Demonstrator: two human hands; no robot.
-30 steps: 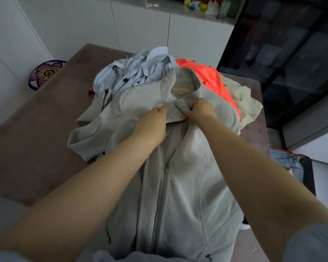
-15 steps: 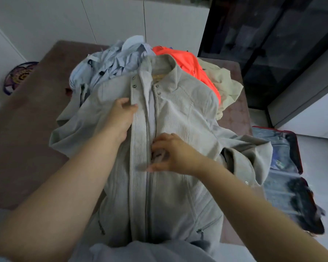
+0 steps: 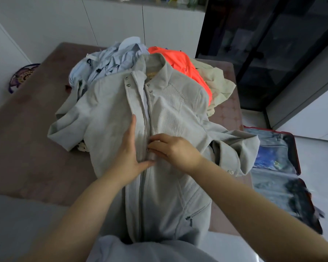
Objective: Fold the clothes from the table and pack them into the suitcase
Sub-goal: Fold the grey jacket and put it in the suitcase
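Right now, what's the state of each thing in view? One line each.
grey jacket: spread face up on the table, zipped at the bottom, open at the top.
left hand: flat, pressing the jacket beside the zip.
right hand: fingers curled, pinching the jacket front at the zip.
suitcase: lying open, partly packed.
blue shirt: crumpled, unfolded.
orange garment: bunched, unfolded.
beige garment: crumpled, unfolded.

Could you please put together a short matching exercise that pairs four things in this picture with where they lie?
1 grey jacket
2 orange garment
3 light blue shirt
4 suitcase

A open on the floor
B under the left hand and right hand
C left of the jacket's collar
D right of the jacket's collar

Pairs: 1-B, 2-D, 3-C, 4-A
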